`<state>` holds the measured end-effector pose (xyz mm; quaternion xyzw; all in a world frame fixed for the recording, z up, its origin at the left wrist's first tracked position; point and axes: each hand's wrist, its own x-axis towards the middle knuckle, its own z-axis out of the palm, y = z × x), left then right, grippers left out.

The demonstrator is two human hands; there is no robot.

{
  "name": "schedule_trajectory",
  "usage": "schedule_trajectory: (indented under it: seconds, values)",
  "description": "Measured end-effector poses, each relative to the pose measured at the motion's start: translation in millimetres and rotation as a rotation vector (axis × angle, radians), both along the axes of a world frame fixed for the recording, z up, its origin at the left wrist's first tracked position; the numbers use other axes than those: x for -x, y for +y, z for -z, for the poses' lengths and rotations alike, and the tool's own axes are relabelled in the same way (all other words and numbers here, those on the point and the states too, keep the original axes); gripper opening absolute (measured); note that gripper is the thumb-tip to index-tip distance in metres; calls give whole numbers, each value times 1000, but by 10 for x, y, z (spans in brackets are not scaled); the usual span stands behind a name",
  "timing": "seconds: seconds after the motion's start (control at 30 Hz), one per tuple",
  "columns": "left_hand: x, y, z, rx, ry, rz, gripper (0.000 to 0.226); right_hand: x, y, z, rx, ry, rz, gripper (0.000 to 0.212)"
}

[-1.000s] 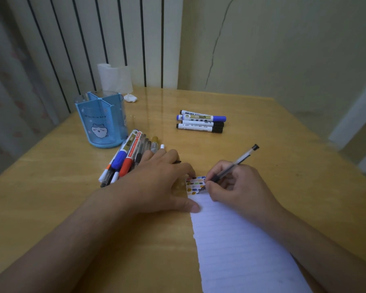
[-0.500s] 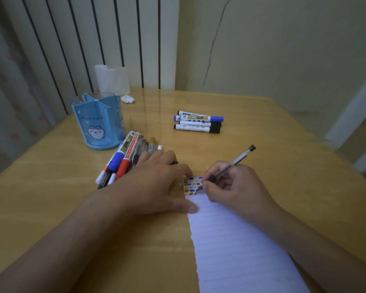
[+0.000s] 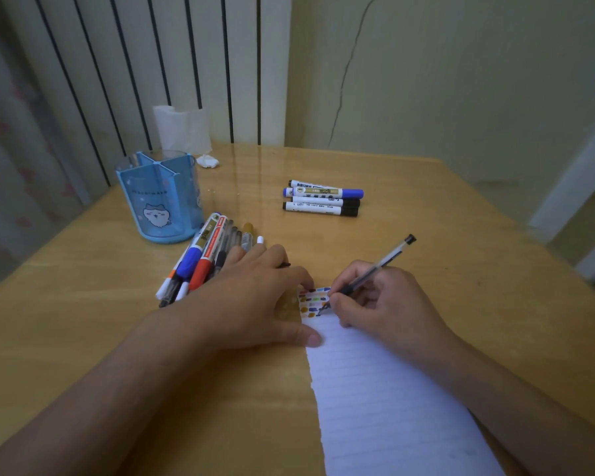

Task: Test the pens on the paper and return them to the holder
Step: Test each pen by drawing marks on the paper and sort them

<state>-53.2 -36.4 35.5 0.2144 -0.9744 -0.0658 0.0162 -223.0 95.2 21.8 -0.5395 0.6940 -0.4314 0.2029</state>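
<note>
Four capped markers (image 3: 323,199) lie stacked side by side near the middle of the wooden table (image 3: 478,269), well apart from both hands, one with a blue cap and the others with black caps pointing right. Nearer the left edge stands the blue pen holder (image 3: 158,201), upright, with a cartoon face on its wall and dividers inside; I can see nothing standing in its compartments. Just beside its base a bundle of pens (image 3: 203,259) fans out on the table, a blue-capped and a red-capped marker on top, and the nearer ends of several are hidden under the left hand (image 3: 251,297). That hand lies flat with fingers spread and relaxed, its thumb tip pressing the left edge of the lined paper (image 3: 385,400), its fingertips by the paper's top corner. The right hand (image 3: 382,304) pinches a clear black-capped pen (image 3: 375,269) between curled fingers and thumb, barrel tilted up and to the right, tip down on the paper's upper end, where small dashes of many colours (image 3: 313,302) sit in rows. Behind the holder, against the striped wall panel (image 3: 152,63), stands a roll of white tissue (image 3: 182,128) with a crumpled scrap (image 3: 208,161) beside it. A long crack (image 3: 344,80) runs up the plain wall.
</note>
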Motion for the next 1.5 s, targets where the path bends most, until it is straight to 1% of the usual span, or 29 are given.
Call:
schedule_trajectory:
  seconds: [0.4,0.77,1.33,1.5]
  values:
    - [6,3,-3,1,5,4,76,7,0,-9,1,20,15,13]
    - [16,-5,2,0,-2,2,75,5,4,-1,6,-4,-9,12]
    - [11,-4,7,8,3,3,75,14,-6,10,12,45,-2,13]
    - [15,-3,6,9,0,3,74,8,5,-5,8,17,-15,14]
